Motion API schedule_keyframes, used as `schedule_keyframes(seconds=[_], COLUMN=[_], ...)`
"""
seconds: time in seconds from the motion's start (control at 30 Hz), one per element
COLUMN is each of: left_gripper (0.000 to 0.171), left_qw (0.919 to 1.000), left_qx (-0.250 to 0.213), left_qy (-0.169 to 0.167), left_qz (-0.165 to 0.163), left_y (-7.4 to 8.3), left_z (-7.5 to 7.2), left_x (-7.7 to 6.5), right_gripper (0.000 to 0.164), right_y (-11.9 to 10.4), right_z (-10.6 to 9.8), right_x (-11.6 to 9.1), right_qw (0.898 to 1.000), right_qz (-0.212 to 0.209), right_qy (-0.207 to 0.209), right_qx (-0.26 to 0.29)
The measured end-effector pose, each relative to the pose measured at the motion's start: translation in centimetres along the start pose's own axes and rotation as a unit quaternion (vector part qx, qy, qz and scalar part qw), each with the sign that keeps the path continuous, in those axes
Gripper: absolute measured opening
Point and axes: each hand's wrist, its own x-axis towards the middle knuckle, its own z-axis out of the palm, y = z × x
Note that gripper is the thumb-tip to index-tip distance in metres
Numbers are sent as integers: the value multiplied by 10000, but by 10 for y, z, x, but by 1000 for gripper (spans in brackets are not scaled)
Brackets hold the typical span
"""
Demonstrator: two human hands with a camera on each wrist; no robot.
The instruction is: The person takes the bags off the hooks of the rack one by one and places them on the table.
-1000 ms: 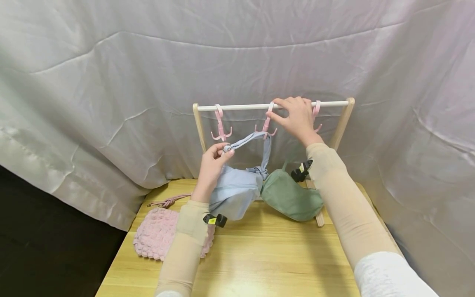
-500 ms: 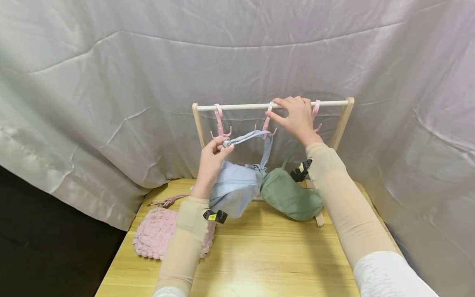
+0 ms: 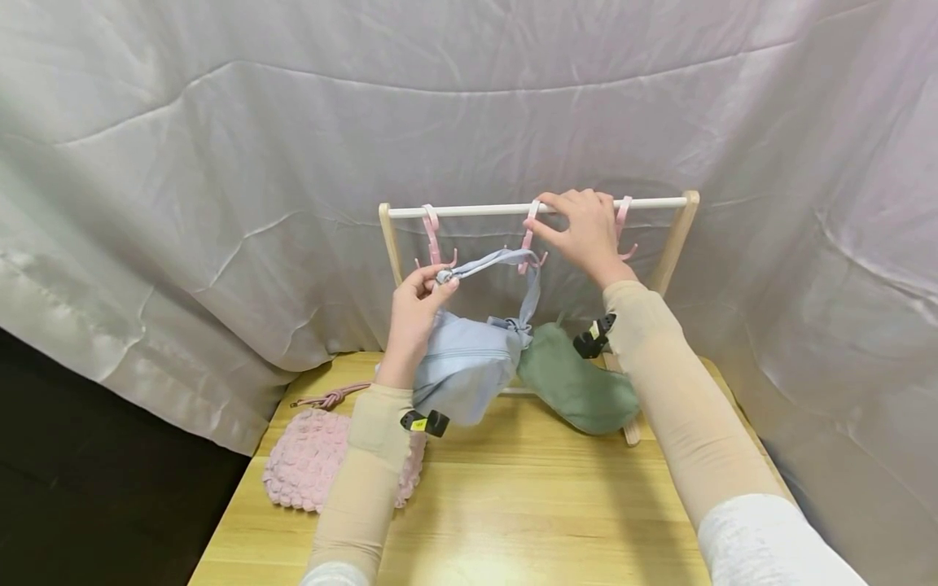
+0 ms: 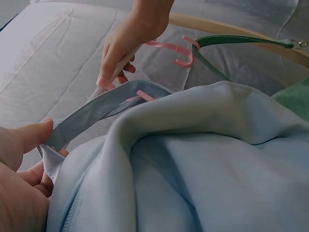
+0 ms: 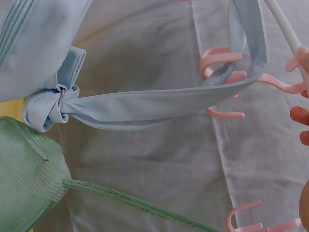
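My left hand (image 3: 416, 317) pinches the knotted end of a light blue bag's strap (image 3: 489, 262) between thumb and fingers. Below hangs the blue bag (image 3: 469, 358), its zip facing out. The strap's bend overlaps the prongs of the middle pink hook (image 3: 527, 236) in the head view, and in the right wrist view it loops around this hook (image 5: 222, 60). My right hand (image 3: 582, 228) grips the rack's white rod (image 3: 469, 211), fingers curled over it, with the thumb at that hook. A green bag (image 3: 575, 378) hangs by its strap (image 4: 241, 39) from the right pink hook (image 4: 186, 55).
Another pink hook (image 3: 432, 232) hangs on the rod's left part. A pink puffy bag (image 3: 304, 464) with a knotted cord (image 3: 333, 398) lies on the wooden table (image 3: 513, 505), partly behind the left forearm. Wooden posts (image 3: 676, 244) hold the rod; a grey curtain (image 3: 469, 122) stands behind.
My left hand has risen slightly, lifting the blue strap and bag a little higher against the middle hook. The right hand stays on the rod.
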Motion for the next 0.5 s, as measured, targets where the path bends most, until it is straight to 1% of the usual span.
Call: schedule_keyframes(seconds=[0.1, 0.5], left_gripper=[31, 32], left_qw=[10000, 10000], left_qx=[-3, -81], left_qy=[24, 55], left_qz=[14, 13], left_y=[1, 5], left_z=[0, 0], left_x=[0, 1], right_gripper=[47, 45], right_y=[0, 1], right_z=[0, 1], right_x=[0, -1], right_qw=[10000, 9999], right_qz=[-13, -43], right_qy=[25, 108], right_qx=[-5, -26])
